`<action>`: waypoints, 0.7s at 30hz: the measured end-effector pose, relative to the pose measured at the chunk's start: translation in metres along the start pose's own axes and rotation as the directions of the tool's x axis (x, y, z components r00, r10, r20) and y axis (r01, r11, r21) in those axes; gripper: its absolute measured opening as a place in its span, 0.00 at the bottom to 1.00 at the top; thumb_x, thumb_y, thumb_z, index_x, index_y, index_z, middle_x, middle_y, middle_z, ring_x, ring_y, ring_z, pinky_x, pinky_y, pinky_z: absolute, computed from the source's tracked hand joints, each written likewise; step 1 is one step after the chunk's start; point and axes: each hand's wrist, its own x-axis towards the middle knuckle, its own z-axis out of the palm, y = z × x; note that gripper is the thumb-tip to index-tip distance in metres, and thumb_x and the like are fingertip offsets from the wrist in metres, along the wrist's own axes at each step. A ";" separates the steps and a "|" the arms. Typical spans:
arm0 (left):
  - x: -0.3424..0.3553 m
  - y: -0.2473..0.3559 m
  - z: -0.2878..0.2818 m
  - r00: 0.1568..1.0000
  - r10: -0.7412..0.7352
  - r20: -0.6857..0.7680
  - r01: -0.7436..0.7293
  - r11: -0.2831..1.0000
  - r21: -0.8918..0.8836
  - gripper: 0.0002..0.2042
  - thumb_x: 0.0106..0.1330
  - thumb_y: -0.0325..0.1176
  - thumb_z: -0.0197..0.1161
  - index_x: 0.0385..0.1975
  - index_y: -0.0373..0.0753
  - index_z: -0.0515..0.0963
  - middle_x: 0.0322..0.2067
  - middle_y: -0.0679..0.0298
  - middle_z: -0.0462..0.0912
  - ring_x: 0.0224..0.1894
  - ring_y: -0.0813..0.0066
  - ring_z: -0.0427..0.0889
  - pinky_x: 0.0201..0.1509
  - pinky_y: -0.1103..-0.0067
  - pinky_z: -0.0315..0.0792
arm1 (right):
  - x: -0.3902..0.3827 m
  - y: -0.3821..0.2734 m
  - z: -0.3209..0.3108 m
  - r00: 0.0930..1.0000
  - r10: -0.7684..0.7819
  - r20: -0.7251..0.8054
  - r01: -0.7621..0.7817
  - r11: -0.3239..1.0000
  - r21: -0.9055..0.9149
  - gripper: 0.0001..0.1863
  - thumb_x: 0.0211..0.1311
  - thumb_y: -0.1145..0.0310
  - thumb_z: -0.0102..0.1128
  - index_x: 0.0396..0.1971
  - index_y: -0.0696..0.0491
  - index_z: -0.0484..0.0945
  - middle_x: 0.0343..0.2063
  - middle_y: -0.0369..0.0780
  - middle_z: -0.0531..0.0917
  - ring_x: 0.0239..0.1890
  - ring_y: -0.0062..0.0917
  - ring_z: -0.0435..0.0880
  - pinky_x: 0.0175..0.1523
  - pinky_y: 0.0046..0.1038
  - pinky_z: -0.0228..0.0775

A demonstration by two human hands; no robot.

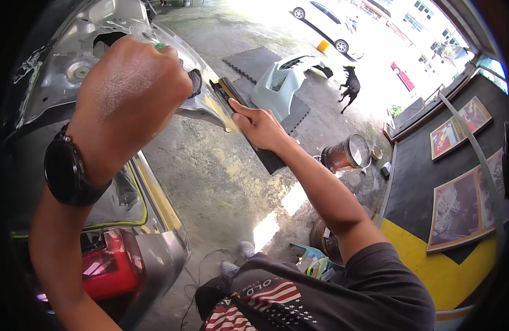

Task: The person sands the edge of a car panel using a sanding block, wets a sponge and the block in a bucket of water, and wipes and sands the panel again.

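My left hand [134,80], with a black watch [68,172] on its wrist, is closed in a fist over the raised grey metal car lid [177,55]. A bit of green and a rough dark-grey edge show beside its fingers; what it grips is mostly hidden. At the lid's right corner, where yellowish patches show, my right hand [260,126] holds a long, flat dark strip [270,160]. The thumb lies along it, and its far end is beside the panel edge. Whether the strip touches the metal I cannot tell.
Below the lid is the car's rear with a red tail light [108,267]. A pale bumper [282,83] lies on dark floor mats [252,59]. A black dog [351,85] is beyond it. A bucket [338,157] stands right; a cable [194,281] lies near my feet.
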 end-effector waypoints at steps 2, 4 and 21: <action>-0.002 -0.001 0.003 1.000 0.004 0.013 -0.004 1.000 -0.003 0.03 0.61 0.29 0.69 0.33 0.42 0.83 0.35 0.61 0.84 0.39 0.64 0.88 0.49 0.68 0.73 | 0.013 -0.005 -0.002 1.000 0.017 -0.006 -0.017 0.998 -0.057 0.26 0.77 0.48 0.55 0.72 0.34 0.78 0.28 0.53 0.87 0.33 0.36 0.90 0.52 0.37 0.79; -0.003 -0.002 0.005 0.997 0.033 -0.068 -0.037 0.998 -0.060 0.03 0.60 0.29 0.69 0.31 0.42 0.83 0.33 0.62 0.83 0.39 0.66 0.87 0.48 0.68 0.73 | 0.036 -0.006 -0.004 0.996 0.088 -0.023 -0.090 0.991 -0.098 0.26 0.77 0.48 0.56 0.70 0.37 0.79 0.28 0.53 0.88 0.32 0.33 0.90 0.52 0.37 0.80; -0.011 -0.011 -0.015 0.982 0.165 -0.092 -0.178 0.972 -0.154 0.04 0.59 0.32 0.69 0.26 0.42 0.88 0.25 0.65 0.88 0.35 0.68 0.91 0.39 0.72 0.78 | 0.020 0.019 0.003 0.996 -0.068 -0.052 0.061 0.991 -0.122 0.28 0.78 0.51 0.54 0.72 0.46 0.78 0.42 0.54 0.89 0.49 0.41 0.91 0.57 0.38 0.77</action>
